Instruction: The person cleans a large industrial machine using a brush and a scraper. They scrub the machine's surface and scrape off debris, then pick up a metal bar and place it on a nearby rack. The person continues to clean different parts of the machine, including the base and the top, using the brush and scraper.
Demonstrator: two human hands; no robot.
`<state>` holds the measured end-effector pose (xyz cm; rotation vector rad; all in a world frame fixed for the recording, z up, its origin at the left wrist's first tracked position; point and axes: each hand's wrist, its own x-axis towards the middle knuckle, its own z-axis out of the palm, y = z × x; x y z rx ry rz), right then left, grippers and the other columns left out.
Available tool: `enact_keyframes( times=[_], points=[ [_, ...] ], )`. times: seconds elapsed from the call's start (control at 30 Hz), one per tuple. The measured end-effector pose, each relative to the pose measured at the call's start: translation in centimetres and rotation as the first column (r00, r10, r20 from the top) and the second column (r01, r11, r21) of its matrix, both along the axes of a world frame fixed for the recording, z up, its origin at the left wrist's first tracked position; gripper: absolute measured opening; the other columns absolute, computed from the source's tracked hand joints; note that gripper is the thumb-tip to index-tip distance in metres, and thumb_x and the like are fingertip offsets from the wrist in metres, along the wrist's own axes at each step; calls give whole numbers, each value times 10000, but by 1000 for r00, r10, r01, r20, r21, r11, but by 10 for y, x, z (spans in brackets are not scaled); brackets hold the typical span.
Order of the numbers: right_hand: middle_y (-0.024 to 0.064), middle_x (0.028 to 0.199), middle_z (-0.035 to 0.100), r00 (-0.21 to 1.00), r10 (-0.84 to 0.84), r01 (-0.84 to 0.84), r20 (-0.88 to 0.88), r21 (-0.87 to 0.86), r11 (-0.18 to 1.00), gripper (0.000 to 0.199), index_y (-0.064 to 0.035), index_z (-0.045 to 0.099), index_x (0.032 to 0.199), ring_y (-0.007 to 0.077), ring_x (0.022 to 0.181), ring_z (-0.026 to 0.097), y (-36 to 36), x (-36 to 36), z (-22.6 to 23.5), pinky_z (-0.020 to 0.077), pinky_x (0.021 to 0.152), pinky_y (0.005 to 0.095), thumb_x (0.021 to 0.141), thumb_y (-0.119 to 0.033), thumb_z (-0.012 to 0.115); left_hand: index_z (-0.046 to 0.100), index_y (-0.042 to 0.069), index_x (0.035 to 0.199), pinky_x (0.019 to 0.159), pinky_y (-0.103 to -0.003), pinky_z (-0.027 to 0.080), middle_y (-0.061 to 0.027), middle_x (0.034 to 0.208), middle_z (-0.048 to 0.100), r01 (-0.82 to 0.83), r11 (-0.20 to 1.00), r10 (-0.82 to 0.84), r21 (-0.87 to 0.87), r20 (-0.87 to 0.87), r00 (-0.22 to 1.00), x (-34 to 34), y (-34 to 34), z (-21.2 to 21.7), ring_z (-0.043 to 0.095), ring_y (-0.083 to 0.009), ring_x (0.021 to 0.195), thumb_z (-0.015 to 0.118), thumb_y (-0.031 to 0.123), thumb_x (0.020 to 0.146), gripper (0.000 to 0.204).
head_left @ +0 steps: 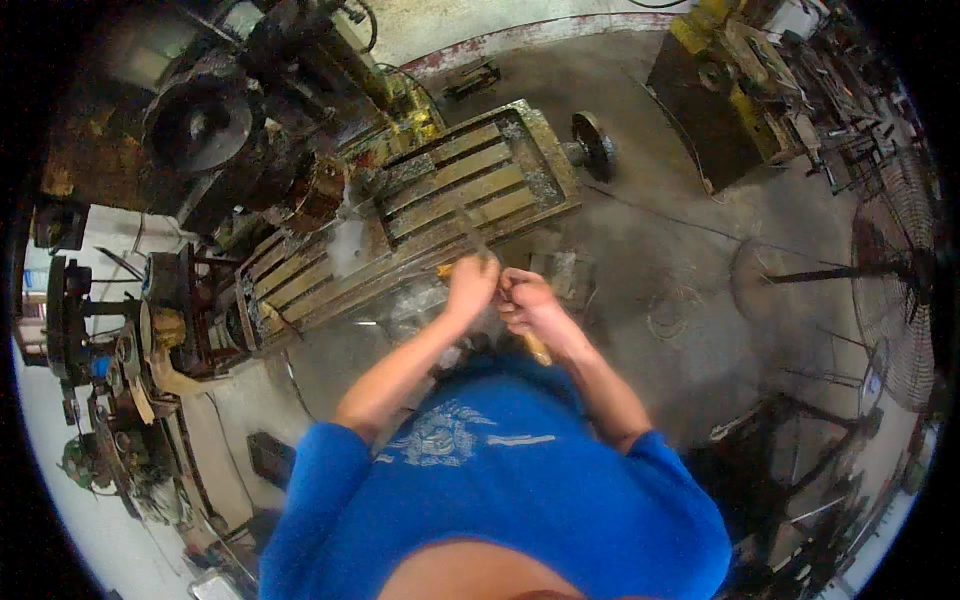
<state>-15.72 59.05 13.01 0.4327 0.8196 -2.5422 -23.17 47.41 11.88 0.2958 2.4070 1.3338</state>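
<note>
My left hand [470, 285] and my right hand [525, 302] are held close together in front of my chest, just off the near edge of a slotted metal machine table [440, 195]. Both are closed around a thin tool. Its wooden handle [537, 348] sticks out below my right hand. A thin metal shaft [470, 232] rises above my left hand toward the table. What the shaft's tip touches is too blurred to tell.
A large dark milling machine [240, 120] stands at the upper left, with a handwheel [595, 145] at the table's end. Machine parts crowd the left edge. A yellow machine [730, 90] is at the upper right, a standing fan [900, 280] at the right. Concrete floor [660, 260] lies between.
</note>
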Motion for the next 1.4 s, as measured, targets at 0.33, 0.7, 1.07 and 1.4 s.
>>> enact_keyframes(
  times=[0.33, 0.7, 1.07, 1.4],
  points=[
    [-1, 568, 362, 940, 307, -275, 148, -200, 940, 41, -138, 369, 757, 57, 383, 265, -61, -51, -47, 187, 348, 202, 774, -164, 395, 548, -15, 741, 544, -278, 355, -31, 663, 521, -462, 880, 414, 109, 299, 860, 14, -59, 2, 434, -102, 601, 466, 269, 853, 315],
    [-18, 551, 346, 971, 92, -84, 221, -44, 995, 56, -146, 396, 727, 55, 385, 257, -51, -48, -30, 201, 336, 203, 779, -157, 416, 539, -65, 732, 510, -372, 389, -161, 604, 553, -309, 948, 315, -74, 92, 945, -4, -36, -2, 523, -221, 532, 425, 208, 832, 312],
    [-23, 538, 356, 974, 24, 2, 225, -117, 993, 89, -121, 414, 693, 53, 377, 261, -38, -35, -32, 194, 335, 203, 763, -143, 363, 583, -77, 740, 539, -406, 447, -248, 633, 558, -105, 950, 81, -293, -93, 992, -13, -30, -38, 589, -335, 595, 425, 245, 815, 366],
    [-23, 538, 338, 984, 21, 16, 179, -205, 979, 65, -126, 419, 734, 52, 379, 244, -39, -38, -50, 192, 342, 201, 777, -155, 380, 549, -62, 699, 535, -404, 419, -220, 617, 552, -97, 965, 98, -244, -7, 995, -19, -22, -13, 571, -323, 580, 463, 193, 798, 287]
  ],
)
